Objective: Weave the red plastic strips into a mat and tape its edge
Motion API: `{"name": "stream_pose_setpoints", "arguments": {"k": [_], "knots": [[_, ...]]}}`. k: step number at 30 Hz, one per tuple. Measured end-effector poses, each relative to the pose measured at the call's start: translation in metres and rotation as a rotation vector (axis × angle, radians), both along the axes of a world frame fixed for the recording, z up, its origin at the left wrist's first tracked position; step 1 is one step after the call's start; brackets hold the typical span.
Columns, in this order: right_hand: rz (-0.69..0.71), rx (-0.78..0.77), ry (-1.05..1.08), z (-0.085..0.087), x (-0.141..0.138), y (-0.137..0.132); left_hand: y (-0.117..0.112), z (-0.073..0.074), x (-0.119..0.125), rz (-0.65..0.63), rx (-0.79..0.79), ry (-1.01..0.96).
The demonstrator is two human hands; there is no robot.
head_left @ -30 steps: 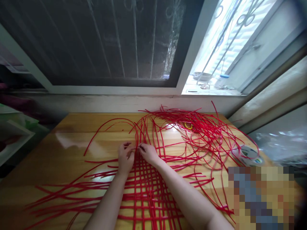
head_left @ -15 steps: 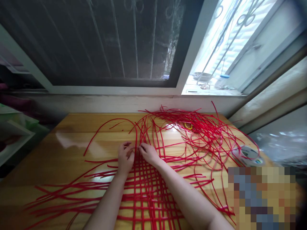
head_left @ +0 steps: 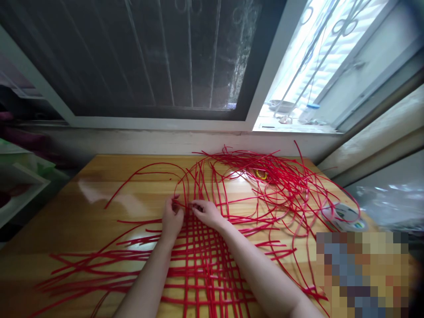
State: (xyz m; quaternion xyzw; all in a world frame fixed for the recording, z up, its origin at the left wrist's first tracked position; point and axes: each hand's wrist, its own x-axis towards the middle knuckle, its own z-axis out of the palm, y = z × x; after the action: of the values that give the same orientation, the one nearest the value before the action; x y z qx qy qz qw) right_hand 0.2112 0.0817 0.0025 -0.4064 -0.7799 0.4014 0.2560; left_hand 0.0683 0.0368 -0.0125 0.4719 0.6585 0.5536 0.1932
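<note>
Red plastic strips cross over and under each other in an open woven lattice (head_left: 207,265) on the wooden table, its loose ends spreading left, right and away from me. At the lattice's far left corner my left hand (head_left: 172,218) pinches a thin red strip (head_left: 180,203) between thumb and fingers. My right hand (head_left: 207,213) lies just right of it, fingertips closed on the same strip where it meets the lengthwise strips. Both forearms pass over the lattice and hide parts of it. Another strip (head_left: 145,166) arches up and left beyond my left hand.
A tangled heap of loose red strips (head_left: 278,172) covers the back right of the table (head_left: 79,229), with a yellow ring-shaped thing (head_left: 261,175) among them. A roll of tape (head_left: 344,216) sits at the right edge. Behind stands a barred window (head_left: 155,66) above a low wall.
A strip now spans between my two hands, where the fingers were closer together before. My left fingers have closed in slightly, and the arched strip's end has shifted left.
</note>
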Motion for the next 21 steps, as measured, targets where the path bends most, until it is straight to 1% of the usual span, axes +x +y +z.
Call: {"name": "stream_pose_setpoints", "arguments": {"k": [2, 3, 4, 7, 9, 11, 17, 21], "knots": [[-0.010, 0.034, -0.030, -0.002, 0.000, 0.000, -0.003, 0.003, 0.000, -0.009, 0.042, -0.066], [-0.008, 0.043, -0.040, -0.003, 0.000, 0.001, -0.004, 0.005, -0.001, 0.008, 0.052, -0.084], [-0.006, 0.047, -0.048, -0.003, 0.000, 0.000, -0.005, 0.007, -0.004, 0.042, 0.047, -0.095], [-0.003, 0.053, -0.049, -0.002, 0.001, -0.002, -0.003, 0.009, -0.018, 0.204, 0.008, -0.177], [0.003, 0.064, -0.047, 0.000, 0.002, -0.004, 0.000, 0.009, -0.031, 0.302, 0.039, -0.260], [0.009, 0.083, -0.044, 0.002, 0.002, -0.007, 0.003, 0.009, -0.045, 0.369, 0.096, -0.308], [0.016, 0.097, -0.031, 0.002, 0.003, -0.007, 0.004, 0.013, -0.083, 0.522, 0.231, -0.340], [0.020, 0.081, -0.045, 0.002, 0.002, -0.007, 0.002, 0.014, -0.109, 0.569, 0.254, -0.272]]}}
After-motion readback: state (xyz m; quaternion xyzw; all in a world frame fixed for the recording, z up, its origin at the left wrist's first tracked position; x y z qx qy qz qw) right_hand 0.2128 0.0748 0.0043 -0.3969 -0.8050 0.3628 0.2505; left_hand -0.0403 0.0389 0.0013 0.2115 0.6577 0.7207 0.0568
